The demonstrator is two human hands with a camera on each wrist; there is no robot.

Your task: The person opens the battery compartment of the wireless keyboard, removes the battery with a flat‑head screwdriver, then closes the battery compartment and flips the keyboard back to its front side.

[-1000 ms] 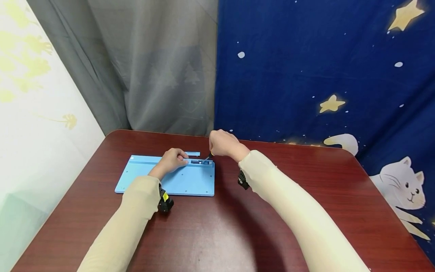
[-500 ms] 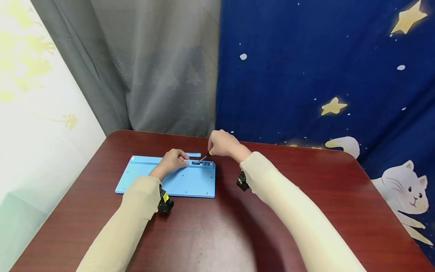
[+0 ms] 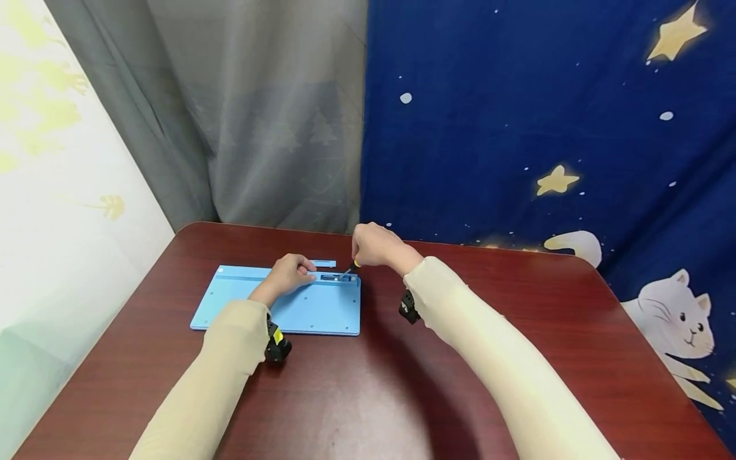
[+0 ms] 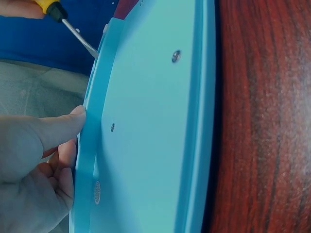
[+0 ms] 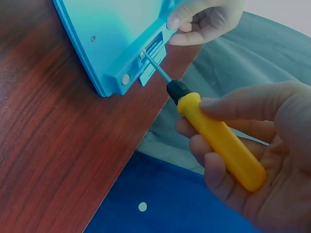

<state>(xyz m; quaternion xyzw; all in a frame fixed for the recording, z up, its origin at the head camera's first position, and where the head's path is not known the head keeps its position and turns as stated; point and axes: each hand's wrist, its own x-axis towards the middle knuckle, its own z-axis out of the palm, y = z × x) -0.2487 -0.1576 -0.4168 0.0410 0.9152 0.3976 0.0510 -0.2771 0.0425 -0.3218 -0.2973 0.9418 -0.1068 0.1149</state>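
A light blue keyboard [image 3: 322,310] lies face down, its screwed underside up. My left hand [image 3: 285,273] holds its raised back ridge, thumb on the near side and fingers curled behind, as the left wrist view shows. My right hand [image 5: 262,131] grips a screwdriver [image 5: 221,143] by its yellow handle, with a black collar and metal shaft. The screwdriver's tip reaches into the uncovered slot-like compartment [image 5: 155,42] in the ridge, near its right end. A small blue cover [image 3: 325,263] lies on the table just behind the keyboard.
The keyboard rests on a dark red wooden table [image 3: 517,332], toward its back left. Behind the table's back edge hang a grey curtain [image 3: 282,160] and a blue one [image 3: 460,140] with stars. A pale patterned cloth [image 3: 69,223] hangs at the left.
The screwdriver's tip shifted a little left within the compartment, then back right, and its shaft now stands steeper than half a second ago. My left hand keeps its hold on the ridge.
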